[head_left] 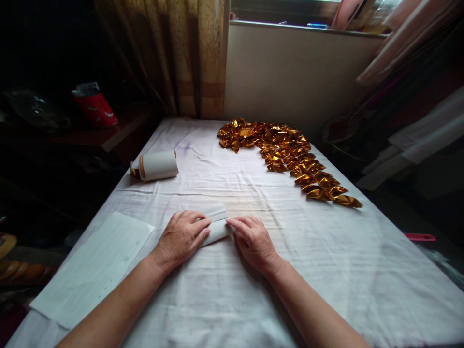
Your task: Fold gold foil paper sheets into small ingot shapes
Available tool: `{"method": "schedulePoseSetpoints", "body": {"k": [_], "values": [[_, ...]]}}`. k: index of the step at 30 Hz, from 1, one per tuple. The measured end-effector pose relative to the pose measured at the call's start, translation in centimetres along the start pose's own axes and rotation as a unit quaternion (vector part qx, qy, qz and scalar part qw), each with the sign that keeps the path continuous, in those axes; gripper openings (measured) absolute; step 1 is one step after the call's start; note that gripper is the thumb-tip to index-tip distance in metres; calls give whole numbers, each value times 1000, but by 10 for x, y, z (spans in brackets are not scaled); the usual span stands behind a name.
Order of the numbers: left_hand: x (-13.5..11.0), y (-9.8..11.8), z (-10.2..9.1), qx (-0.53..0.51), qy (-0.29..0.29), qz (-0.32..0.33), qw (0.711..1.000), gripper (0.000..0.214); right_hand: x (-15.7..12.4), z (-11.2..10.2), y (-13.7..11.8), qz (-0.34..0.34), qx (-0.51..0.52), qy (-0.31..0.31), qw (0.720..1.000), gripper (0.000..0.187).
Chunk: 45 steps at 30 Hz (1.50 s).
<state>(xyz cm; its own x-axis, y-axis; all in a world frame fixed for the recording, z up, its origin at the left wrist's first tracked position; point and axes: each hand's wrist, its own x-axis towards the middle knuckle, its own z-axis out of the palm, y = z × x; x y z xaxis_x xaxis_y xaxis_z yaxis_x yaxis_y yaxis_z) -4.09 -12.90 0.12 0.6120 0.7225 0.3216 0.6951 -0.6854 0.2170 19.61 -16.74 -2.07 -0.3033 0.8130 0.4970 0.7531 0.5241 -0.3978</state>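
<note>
A small piece of white paper [216, 229], with fold lines across it, lies on the cloth between my two hands. My left hand [182, 236] grips its left side, thumb and fingers closed over the edge. At the right edge, my right hand [254, 241] pinches the paper with its fingers curled; the fingertips are partly hidden. A lined paper sheet [96, 268] rests flat beside my left forearm.
White cloth [326, 270] covers the table. A pale roll [159, 166] with a gold-brown end lies at the back left. Shiny gold folded-foil pieces [282, 147] form a curved chain at the back right. A red container [94, 107] stands on a side table.
</note>
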Motion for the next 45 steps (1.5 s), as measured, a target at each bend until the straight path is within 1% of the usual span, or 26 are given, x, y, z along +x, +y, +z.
{"method": "schedulePoseSetpoints", "body": {"k": [4, 6, 7, 9, 11, 13, 16, 18, 22, 25, 29, 33, 41, 45], "values": [[-8, 3, -6, -7, -27, 3, 1000, 46, 7, -5, -4, -25, -74, -10, 997, 21], [-10, 7, -7, 0, -29, -2, 1000, 54, 10, -8, -6, -47, -101, -29, 993, 18], [-11, 9, -7, 5, -27, -5, 1000, 54, 12, -9, -7, -61, -105, -43, 992, 18], [-13, 12, -5, 13, -21, -9, 1000, 48, 15, -10, -7, -85, -97, -77, 989, 20], [-15, 14, -3, 18, -11, -8, 1000, 39, 19, -11, -7, -92, -77, -107, 987, 21], [-16, 13, -1, 15, 2, -1, 1000, 32, 24, -13, -5, -88, -52, -128, 986, 21], [-16, 11, -2, -10, 27, -2, 1000, 26, 31, -13, 0, -74, -9, -141, 987, 18], [-14, 10, -4, -36, 41, -24, 998, 26, 35, -10, 3, -50, 21, -134, 989, 15], [-9, 7, -4, -72, 57, -83, 992, 20, 41, 2, 7, 31, 74, -89, 993, 8], [-7, 6, 1, -72, 77, -109, 988, 13, 43, 9, 5, 72, 62, -68, 993, 9], [-8, 4, 5, -69, 107, -113, 985, 14, 43, 14, 1, 81, 21, -50, 995, 10], [-8, 3, 3, -86, 103, -93, 987, 17, 43, 15, -1, 91, 1, -37, 995, 10], [-8, 6, 3, -77, 115, -76, 987, 16, 46, 16, -2, 92, -11, -42, 995, 12], [-8, 6, 3, -72, 102, -67, 990, 15, 45, 16, -2, 90, -17, -39, 995, 12]]}}
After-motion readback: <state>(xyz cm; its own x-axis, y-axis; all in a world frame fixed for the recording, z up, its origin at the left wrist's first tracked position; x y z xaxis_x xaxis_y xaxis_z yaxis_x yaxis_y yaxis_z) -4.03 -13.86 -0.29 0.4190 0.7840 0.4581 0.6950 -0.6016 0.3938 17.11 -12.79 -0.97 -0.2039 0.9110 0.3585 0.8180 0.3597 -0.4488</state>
